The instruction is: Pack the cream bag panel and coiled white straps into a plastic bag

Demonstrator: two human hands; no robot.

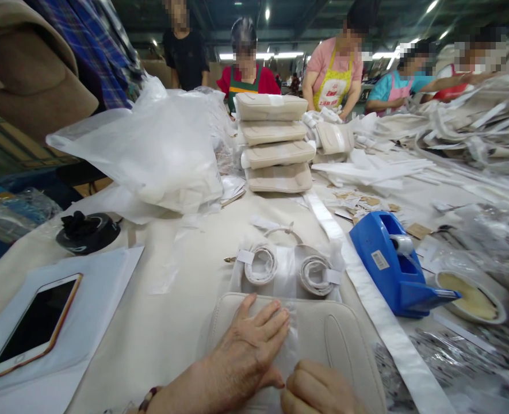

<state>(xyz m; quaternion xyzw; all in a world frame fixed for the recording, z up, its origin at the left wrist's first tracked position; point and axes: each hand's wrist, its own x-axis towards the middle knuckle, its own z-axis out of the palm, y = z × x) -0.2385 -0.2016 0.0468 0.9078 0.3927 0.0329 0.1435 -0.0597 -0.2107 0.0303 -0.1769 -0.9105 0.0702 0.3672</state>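
A beige bag point(310, 322) with a stitched loop pattern lies flat before me, a strip of clear wrap running over its middle. My left hand point(254, 339) rests palm down on it, fingers stretched out over the wrap. Beside it, at the bottom edge, my right hand point(318, 388) is closed with curled fingers on the bag; what it pinches, if anything, is hidden. Just beyond the bag are two rolled straps, a left roll point(260, 264) and a right roll point(317, 276), each with a white band.
A blue tape dispenser point(381, 264) and a bowl point(470, 296) stand at right, past a long white strip point(392, 328). Ahead rises a stack of wrapped beige bags point(275, 144). Leftward are a phone point(34, 322), a black tape roll point(88, 233) and plastic bags point(150, 155). Several people work opposite.
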